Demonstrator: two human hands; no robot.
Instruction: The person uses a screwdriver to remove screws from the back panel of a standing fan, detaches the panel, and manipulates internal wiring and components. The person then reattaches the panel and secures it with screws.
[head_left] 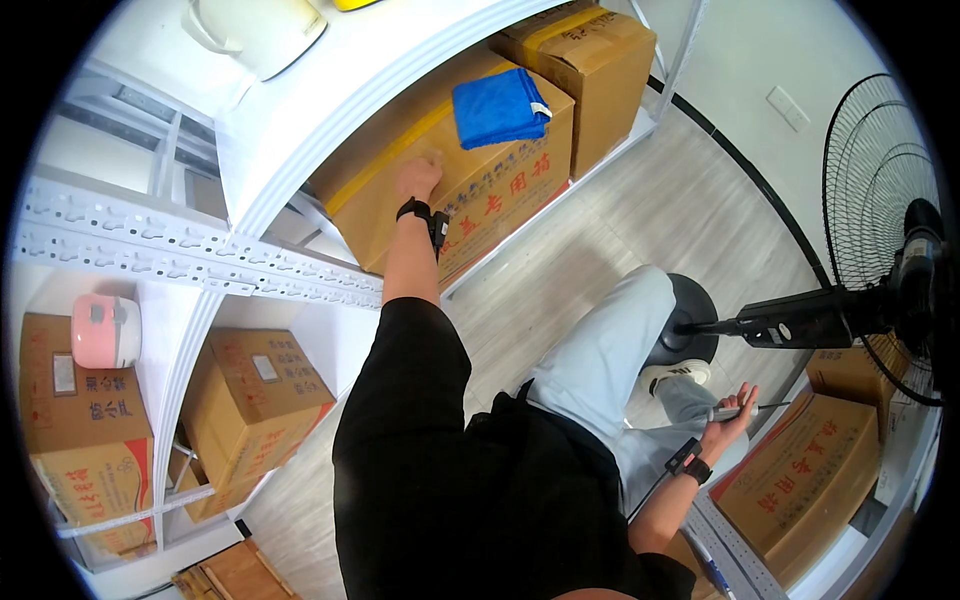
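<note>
My left hand (420, 178) rests on top of a long cardboard box (375, 215) on the low shelf, its fingers curled and nothing visible in them. A folded blue cloth (500, 108) lies on the same box, a little beyond that hand to the right. Off to the right, beside my bent leg, my right hand (728, 432) is closed around a screwdriver (722, 413). The tool has a greyish handle, and its thin dark shaft points to the right. Both wrists carry black straps with small devices.
A black standing fan (800, 318) rises at the right on a round base (685, 322). Another taped box (590, 70) stands at the far end of the low shelf. White metal shelving (190, 245) at the left holds boxes and a pink-and-white appliance (105, 330). A cream jug (258, 35) sits above.
</note>
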